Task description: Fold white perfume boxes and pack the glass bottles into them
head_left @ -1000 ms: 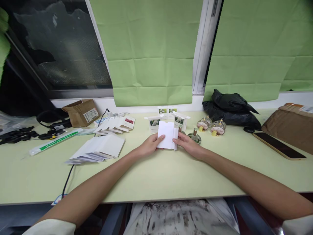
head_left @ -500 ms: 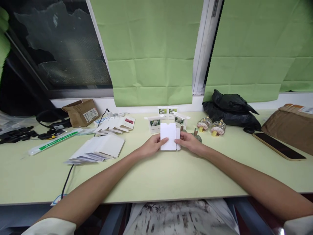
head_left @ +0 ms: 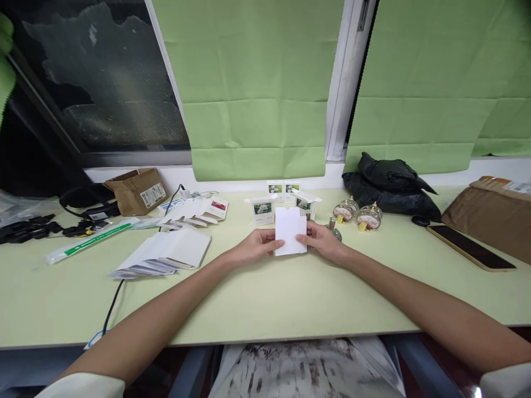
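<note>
Between both hands I hold a small white folding carton (head_left: 289, 229), upright with a plain side toward me. My left hand (head_left: 262, 242) grips its left edge, thumb on the front. My right hand (head_left: 320, 240) pinches the right edge, where a narrow side panel shows. Just behind stand a white box with a flower picture (head_left: 263, 211) and a similar box (head_left: 306, 203), both with flaps up. Small glass bottles (head_left: 334, 228) stand beside my right hand, partly hidden by it.
Flat white cartons lie in a stack (head_left: 166, 251) at left, with more printed cartons (head_left: 199, 211) behind. Two round glass bottles (head_left: 369, 216), a black plastic bag (head_left: 392, 190), a phone (head_left: 470, 247) and a brown parcel (head_left: 489, 215) are at right. An open cardboard box (head_left: 136, 192) sits back left.
The carton has tilted slightly and shifted a little to the right. Its side panel now lies nearly level with the front. Both hands keep their grip.
</note>
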`<action>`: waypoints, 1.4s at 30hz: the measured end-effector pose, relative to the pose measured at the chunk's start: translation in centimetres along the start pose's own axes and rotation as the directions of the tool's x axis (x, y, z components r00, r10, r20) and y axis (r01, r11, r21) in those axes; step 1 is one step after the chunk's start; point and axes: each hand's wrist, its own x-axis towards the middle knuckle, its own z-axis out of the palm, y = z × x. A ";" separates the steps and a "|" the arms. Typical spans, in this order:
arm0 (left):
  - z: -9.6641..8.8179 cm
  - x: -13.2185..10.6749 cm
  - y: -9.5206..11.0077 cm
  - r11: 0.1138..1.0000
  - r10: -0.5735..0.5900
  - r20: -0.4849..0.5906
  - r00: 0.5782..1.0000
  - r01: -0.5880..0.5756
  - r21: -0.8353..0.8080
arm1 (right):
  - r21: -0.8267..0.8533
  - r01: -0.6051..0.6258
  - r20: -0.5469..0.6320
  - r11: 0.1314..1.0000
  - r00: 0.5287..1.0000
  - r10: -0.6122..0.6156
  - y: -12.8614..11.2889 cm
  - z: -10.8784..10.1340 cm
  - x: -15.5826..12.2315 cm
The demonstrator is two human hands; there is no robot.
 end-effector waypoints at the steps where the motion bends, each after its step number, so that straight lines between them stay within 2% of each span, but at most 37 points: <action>1: -0.1 0.1 -0.1 1.000 -0.006 -0.007 1.000 0.006 -0.011 | 0.001 0.001 0.004 1.000 1.000 -0.001 -0.1 0.1 -0.1; 6: -0.6 0.5 -1.1 0.998 -0.024 -0.060 0.998 0.021 -0.053 | -0.038 0.075 -0.011 0.996 0.997 -0.075 -0.3 1.0 -0.3; 10: -0.5 0.6 -1.3 1.000 -0.022 -0.150 0.988 0.022 -0.005 | -0.083 0.149 -0.025 0.985 0.988 -0.151 -0.2 1.5 -0.5; 13: -0.4 0.4 -0.8 0.992 0.062 -0.229 0.971 -0.033 0.125 | -0.227 0.213 -0.033 0.950 0.974 -0.226 -0.7 1.6 -0.9; 17: -0.2 0.0 0.1 0.929 0.223 -0.269 0.937 -0.122 0.348 | -0.453 0.261 0.000 0.853 0.956 -0.293 -1.9 1.5 -1.4; 19: -0.2 -0.2 0.3 0.897 0.266 -0.277 0.923 -0.131 0.422 | -0.492 0.263 0.007 0.830 0.954 -0.299 -2.4 1.5 -1.7; 22: -0.4 -0.3 0.3 0.880 0.269 -0.286 0.920 -0.114 0.461 | -0.495 0.274 -0.008 0.825 0.948 -0.319 -2.7 1.6 -1.8; 25: -0.4 -0.3 0.2 0.884 0.257 -0.279 0.925 -0.107 0.456 | -0.479 0.273 -0.048 0.835 0.941 -0.335 -2.4 1.6 -1.8; 29: 0.0 -0.3 0.1 0.895 0.266 -0.260 0.928 -0.137 0.425 | -0.486 0.216 -0.098 0.847 0.949 -0.298 -1.7 1.2 -1.5; 33: 0.6 -0.5 0.2 0.925 0.207 -0.191 0.959 -0.128 0.359 | -0.466 0.186 -0.129 0.865 0.953 -0.275 -1.2 1.0 -1.2; 36: 0.6 -0.7 0.5 0.906 0.221 -0.177 0.959 -0.134 0.402 | -0.435 0.196 -0.131 0.879 0.952 -0.277 -1.2 1.0 -1.1; 38: 0.2 -0.8 0.6 0.864 0.298 -0.224 0.928 -0.163 0.476 | -0.447 0.189 -0.148 0.874 0.948 -0.281 -1.2 1.1 -1.2; 39: -0.1 -0.7 0.6 0.835 0.361 -0.284 0.888 -0.172 0.523 | -0.458 0.182 -0.157 0.870 0.947 -0.281 -1.3 1.1 -1.3; 40: -0.5 -0.6 0.5 0.802 0.436 -0.365 0.822 -0.171 0.573 | -0.469 0.176 -0.163 0.865 0.946 -0.281 -1.4 1.1 -1.3; 42: -1.5 -0.4 0.3 0.736 0.580 -0.529 0.620 -0.121 0.666 | -0.490 0.170 -0.170 0.855 0.943 -0.286 -1.5 1.1 -1.4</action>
